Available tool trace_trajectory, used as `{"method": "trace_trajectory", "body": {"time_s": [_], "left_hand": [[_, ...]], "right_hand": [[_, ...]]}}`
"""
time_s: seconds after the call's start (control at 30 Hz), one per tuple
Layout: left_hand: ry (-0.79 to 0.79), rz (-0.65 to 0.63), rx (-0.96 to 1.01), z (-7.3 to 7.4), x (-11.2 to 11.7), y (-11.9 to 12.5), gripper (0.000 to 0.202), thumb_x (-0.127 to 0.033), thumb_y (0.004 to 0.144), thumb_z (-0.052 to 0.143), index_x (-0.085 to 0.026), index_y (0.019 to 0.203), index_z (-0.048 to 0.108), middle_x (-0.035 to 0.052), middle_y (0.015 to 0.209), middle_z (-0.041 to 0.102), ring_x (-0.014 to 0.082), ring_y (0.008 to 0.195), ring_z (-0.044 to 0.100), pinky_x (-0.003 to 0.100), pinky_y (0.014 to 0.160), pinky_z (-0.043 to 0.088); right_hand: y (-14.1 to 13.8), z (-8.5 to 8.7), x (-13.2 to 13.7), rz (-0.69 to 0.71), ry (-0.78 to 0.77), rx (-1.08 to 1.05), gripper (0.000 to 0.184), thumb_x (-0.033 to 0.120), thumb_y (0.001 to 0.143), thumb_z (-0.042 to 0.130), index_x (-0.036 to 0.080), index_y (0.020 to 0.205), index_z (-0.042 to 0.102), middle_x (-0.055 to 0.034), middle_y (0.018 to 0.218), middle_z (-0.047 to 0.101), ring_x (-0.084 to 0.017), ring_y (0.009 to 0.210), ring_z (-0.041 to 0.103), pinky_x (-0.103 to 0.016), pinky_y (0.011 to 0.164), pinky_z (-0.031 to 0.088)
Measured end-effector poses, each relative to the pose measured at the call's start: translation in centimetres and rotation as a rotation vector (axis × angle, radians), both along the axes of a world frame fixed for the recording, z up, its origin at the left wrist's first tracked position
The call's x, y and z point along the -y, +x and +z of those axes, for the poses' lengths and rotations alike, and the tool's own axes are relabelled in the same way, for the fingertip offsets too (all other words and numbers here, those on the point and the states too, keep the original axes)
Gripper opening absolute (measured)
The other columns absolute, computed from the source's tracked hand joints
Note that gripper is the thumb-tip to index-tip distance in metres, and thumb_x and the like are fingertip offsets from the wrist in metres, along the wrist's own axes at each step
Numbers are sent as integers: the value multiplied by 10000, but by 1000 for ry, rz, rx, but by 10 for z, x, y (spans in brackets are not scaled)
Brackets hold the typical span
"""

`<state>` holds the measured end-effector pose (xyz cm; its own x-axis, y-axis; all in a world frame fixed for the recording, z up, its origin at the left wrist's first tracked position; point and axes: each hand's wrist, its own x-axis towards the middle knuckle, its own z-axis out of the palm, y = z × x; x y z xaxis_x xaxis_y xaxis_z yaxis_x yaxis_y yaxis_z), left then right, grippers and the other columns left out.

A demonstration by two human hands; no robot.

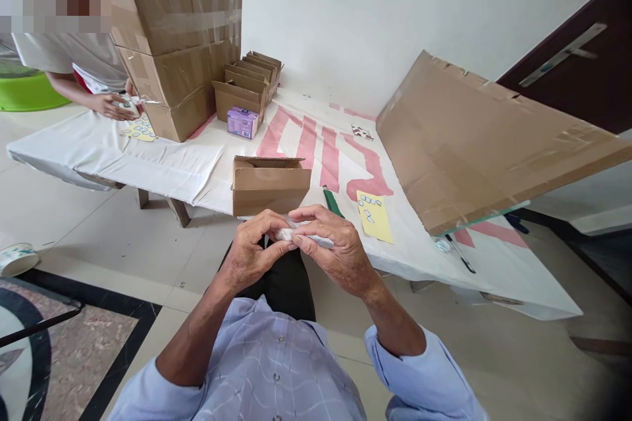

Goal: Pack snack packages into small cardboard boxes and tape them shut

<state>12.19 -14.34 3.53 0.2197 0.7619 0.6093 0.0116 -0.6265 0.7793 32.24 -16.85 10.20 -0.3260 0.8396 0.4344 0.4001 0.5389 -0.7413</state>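
Both my hands meet in front of my chest, just short of the table's near edge. My left hand [253, 247] and my right hand [332, 247] are both closed, pinching a small white object [287, 234] between the fingertips; most of it is hidden by the fingers. A small open cardboard box [269, 185] stands on the table right beyond my hands. A green-handled tool [332, 202] lies beside it, and a yellow sticker sheet [374, 216] lies to its right.
A white cloth with pink markings [326, 151] covers the low table. A large flat cardboard sheet [474, 138] leans at the right. Stacked big cartons [178, 46], folded small boxes [249, 82] and a purple box [242, 122] stand at the back. Another person's hands [114, 105] work at far left.
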Motion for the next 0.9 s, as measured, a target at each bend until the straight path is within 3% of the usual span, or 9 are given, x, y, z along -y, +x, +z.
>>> {"method": "trace_trajectory", "body": {"time_s": [0.3,0.43,0.63,0.77,0.9], "left_hand": [[69,-47,-29,2,-1,-4,155,-346,1020,798,-209,975,742,58,937,778,174,827,717,300,729,569],[126,-60,-33,2,-1,-6,124,-327,1017,806,-215,1012,752,70,973,792,193,881,744,322,776,593],[90,-16,-38,5,-2,-4,194,-329,999,831,-228,1151,765,39,951,765,167,822,690,300,764,577],[49,-41,88,4,-8,-4,233,-309,1019,809,-253,1245,799,61,1055,772,173,898,697,296,781,572],[-120,-8,332,0,-14,0,177,-341,1006,827,-257,1161,824,53,1069,764,158,886,696,273,756,568]], "right_hand": [[-5,-10,-8,7,-247,-223,182,435,918,886,275,849,832,-36,990,793,-203,903,747,-361,799,653],[-5,-20,-15,4,-401,-370,382,452,782,995,256,927,701,-6,981,746,-175,890,704,-334,811,630],[-8,-24,-26,62,-530,-446,445,561,819,959,247,929,663,2,977,675,-168,920,657,-319,858,587],[-8,-33,-29,-55,-497,-518,514,685,836,911,248,991,689,-8,996,679,-165,878,638,-298,801,575],[-16,-53,-15,-83,-447,-552,549,727,831,899,248,1043,734,-26,995,715,-161,822,630,-298,769,576]]}}
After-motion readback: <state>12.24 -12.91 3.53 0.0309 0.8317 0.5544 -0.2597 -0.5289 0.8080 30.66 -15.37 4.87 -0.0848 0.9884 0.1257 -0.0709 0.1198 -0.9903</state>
